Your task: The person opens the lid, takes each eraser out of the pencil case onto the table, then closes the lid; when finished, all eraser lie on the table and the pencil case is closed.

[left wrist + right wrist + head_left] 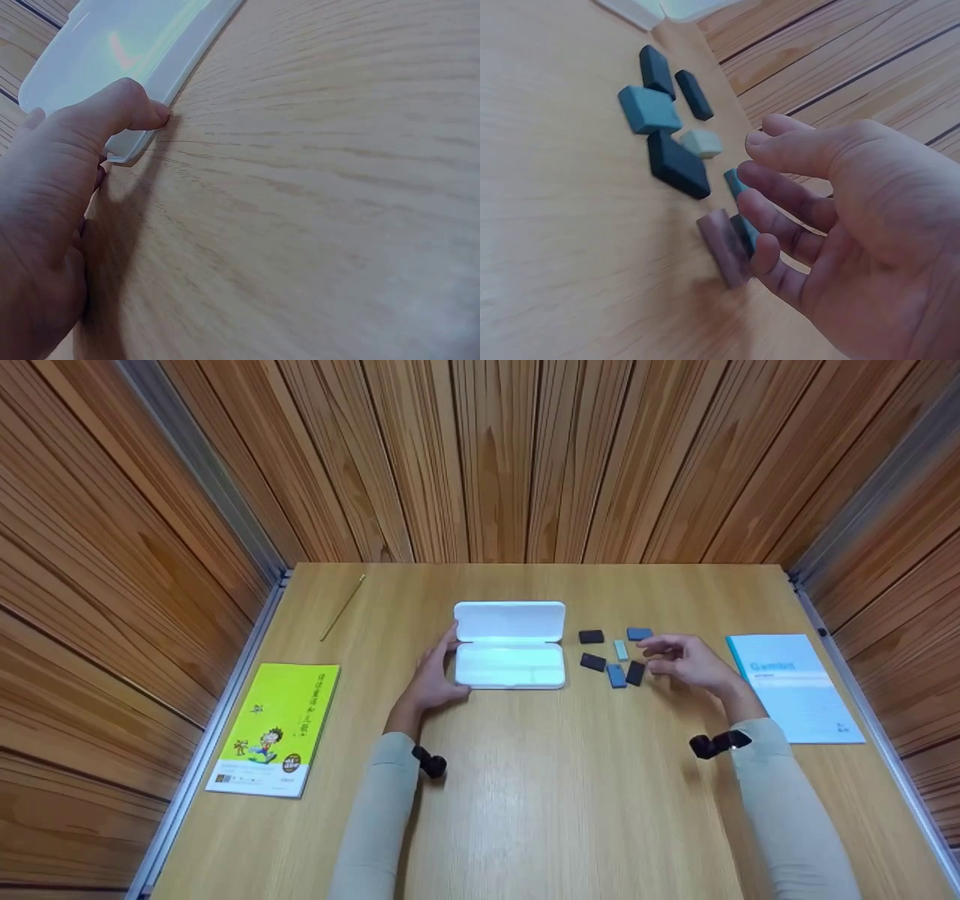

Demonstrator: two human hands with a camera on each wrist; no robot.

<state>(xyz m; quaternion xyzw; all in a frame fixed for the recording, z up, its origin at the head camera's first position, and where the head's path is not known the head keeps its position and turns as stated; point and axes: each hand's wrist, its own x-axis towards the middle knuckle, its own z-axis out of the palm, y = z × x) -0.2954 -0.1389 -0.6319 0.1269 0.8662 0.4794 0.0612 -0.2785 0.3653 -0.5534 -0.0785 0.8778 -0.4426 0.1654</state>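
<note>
A white pencil case lies with its lid raised at the back. My left hand grips its left end, the thumb on the front corner and the other fingers along the far side; the left wrist view shows the thumb on the rim. To the right of the case lie several small blocks that look like erasers: black, blue and pale green. Beside them hovers my right hand, fingers loosely bent. A blurred brownish block shows near its little finger; contact is unclear.
A yellow-green book lies at the left, with a thin gold pencil-like stick behind it. At the right is a pale blue notebook marked "Gambit". Wood-panelled walls enclose the table's back and sides.
</note>
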